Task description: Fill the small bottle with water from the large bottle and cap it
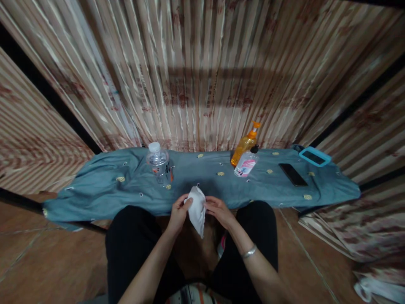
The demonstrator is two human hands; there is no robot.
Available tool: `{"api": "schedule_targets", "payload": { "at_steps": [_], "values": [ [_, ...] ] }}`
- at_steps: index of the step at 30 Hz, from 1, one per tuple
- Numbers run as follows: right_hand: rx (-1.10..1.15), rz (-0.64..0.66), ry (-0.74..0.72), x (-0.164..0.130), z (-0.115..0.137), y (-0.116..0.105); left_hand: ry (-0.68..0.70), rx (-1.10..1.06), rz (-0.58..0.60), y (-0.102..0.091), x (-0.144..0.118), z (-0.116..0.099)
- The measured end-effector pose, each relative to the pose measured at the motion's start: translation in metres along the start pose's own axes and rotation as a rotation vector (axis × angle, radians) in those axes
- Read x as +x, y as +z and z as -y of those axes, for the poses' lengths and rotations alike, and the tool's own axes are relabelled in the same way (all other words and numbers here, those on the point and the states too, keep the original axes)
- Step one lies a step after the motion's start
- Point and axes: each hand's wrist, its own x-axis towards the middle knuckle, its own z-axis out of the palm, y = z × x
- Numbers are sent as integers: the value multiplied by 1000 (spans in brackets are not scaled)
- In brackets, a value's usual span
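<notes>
A white cloth (197, 209) hangs between both hands, just in front of the near edge of a low surface covered by a blue-grey patterned cloth (104, 185). My left hand (179, 211) pinches the white cloth's left edge. My right hand (219, 210) grips its right edge, a metal bangle on that wrist. Both hands hover over my knees in black trousers.
On the covered surface stand a clear plastic water bottle (157, 165), an orange pump bottle (245, 143) and a small white bottle with a pink label (246, 164). A black phone (292, 174) and a teal-framed device (314, 156) lie at the right. Striped curtains hang behind.
</notes>
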Motion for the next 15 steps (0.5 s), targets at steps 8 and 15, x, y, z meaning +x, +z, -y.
{"api": "schedule_targets", "payload": {
  "at_steps": [8, 15],
  "values": [
    [-120, -97, -68, 23, 11, -5, -128, -55, 84, 4, -7, -10],
    [-171, -216, -163, 32, 26, -14, -130, 83, 259, 6, -14, -9]
  ]
}}
